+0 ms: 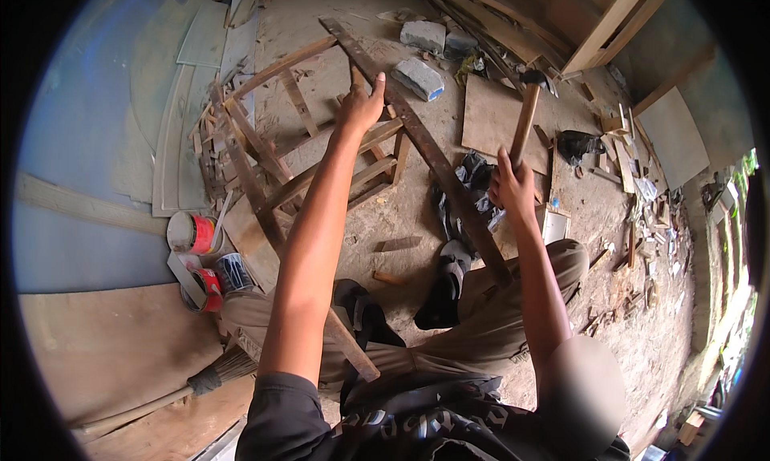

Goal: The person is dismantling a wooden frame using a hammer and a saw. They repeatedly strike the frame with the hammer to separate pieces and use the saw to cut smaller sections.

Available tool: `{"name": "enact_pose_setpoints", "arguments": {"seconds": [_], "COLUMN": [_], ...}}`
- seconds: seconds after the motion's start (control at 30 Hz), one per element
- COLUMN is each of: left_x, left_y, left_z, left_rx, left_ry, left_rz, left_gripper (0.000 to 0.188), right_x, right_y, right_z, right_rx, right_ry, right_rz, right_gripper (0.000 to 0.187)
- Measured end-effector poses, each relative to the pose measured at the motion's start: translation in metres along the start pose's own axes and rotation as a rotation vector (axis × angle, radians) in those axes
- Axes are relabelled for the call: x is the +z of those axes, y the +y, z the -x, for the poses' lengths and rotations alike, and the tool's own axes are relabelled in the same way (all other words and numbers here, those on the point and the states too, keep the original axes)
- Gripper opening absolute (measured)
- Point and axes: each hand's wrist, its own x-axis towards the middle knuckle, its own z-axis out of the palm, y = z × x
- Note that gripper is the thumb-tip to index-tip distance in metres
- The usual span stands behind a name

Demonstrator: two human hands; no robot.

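Note:
My right hand (513, 187) is closed round the wooden handle of a hammer (526, 120), its dark metal head raised and pointing away from me. My left hand (363, 107) grips a wooden frame (281, 168) of slats joined by crosspieces, at its far side beside a long dark wooden bar (437, 152). The thumb lies along the bar; the fingers underneath are partly hidden. That bar slants from the far middle down to my right knee. The frame's near end rests by my legs, partly covered by my left forearm.
Concrete blocks (419, 78) lie beyond the bar. A plywood sheet (501, 120), black plastic bag (579, 144) and wood scraps are on the right. Paint cans (192, 232) stand at left, near a broom (216, 373). Planks lean at the far right.

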Motion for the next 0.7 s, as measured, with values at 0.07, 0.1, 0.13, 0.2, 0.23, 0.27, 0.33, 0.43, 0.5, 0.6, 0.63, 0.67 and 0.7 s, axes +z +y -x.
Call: {"name": "enact_pose_setpoints", "arguments": {"seconds": [0.07, 0.1, 0.13, 0.2, 0.23, 0.27, 0.33, 0.43, 0.5, 0.6, 0.63, 0.67, 0.7], "left_x": [0.015, 0.014, 0.018, 0.027, 0.03, 0.029, 0.022, 0.026, 0.03, 0.032, 0.032, 0.032, 0.032], "left_y": [-0.029, -0.049, -0.05, -0.026, -0.013, -0.01, -0.02, -0.034, -0.038, -0.035, -0.032, -0.03, -0.026], "left_z": [-0.029, -0.041, -0.046, -0.03, -0.02, -0.02, -0.012, -0.019, -0.019, -0.019, -0.018, -0.016, -0.015], "left_rx": [-0.071, -0.116, -0.138, -0.092, -0.076, -0.07, -0.105, -0.033, -0.04, -0.042, -0.051, -0.016, -0.011], "left_ry": [-0.02, -0.022, -0.057, -0.135, -0.177, -0.214, -0.21, -0.204, -0.131, -0.135, -0.144, -0.153, -0.151], "left_rz": [0.025, 0.028, 0.038, 0.23, 0.323, 0.338, 0.323, 0.403, 0.317, 0.322, 0.325, 0.36, 0.348], "left_gripper": [0.088, 0.088, 0.087, 0.086, 0.086, 0.087, 0.088, 0.09, 0.084, 0.082, 0.082, 0.081, 0.081], "right_x": [0.023, 0.049, 0.06, 0.07, 0.069, 0.077, 0.096, 0.121, 0.121, 0.122, 0.122, 0.122, 0.122], "right_y": [0.01, 0.006, 0.031, 0.049, 0.058, 0.063, 0.049, 0.065, 0.062, 0.055, 0.054, 0.053, 0.053], "right_z": [-0.036, -0.047, -0.075, -0.104, -0.117, -0.117, -0.101, -0.106, -0.111, -0.113, -0.113, -0.114, -0.114], "right_rx": [-0.144, -0.137, -0.22, -0.201, -0.204, -0.152, 0.151, 0.001, -0.002, -0.021, -0.029, -0.011, 0.007], "right_ry": [-0.111, -0.162, -0.201, -0.306, -0.336, -0.365, -0.513, -0.552, -0.61, -0.627, -0.619, -0.608, -0.595], "right_rz": [0.113, 0.123, 0.039, -0.127, -0.116, -0.092, 0.11, 0.054, 0.033, 0.005, -0.006, -0.035, -0.064], "right_gripper": [0.04, 0.041, 0.038, 0.039, 0.043, 0.044, 0.047, 0.049, 0.05, 0.05, 0.05, 0.049, 0.048]}}
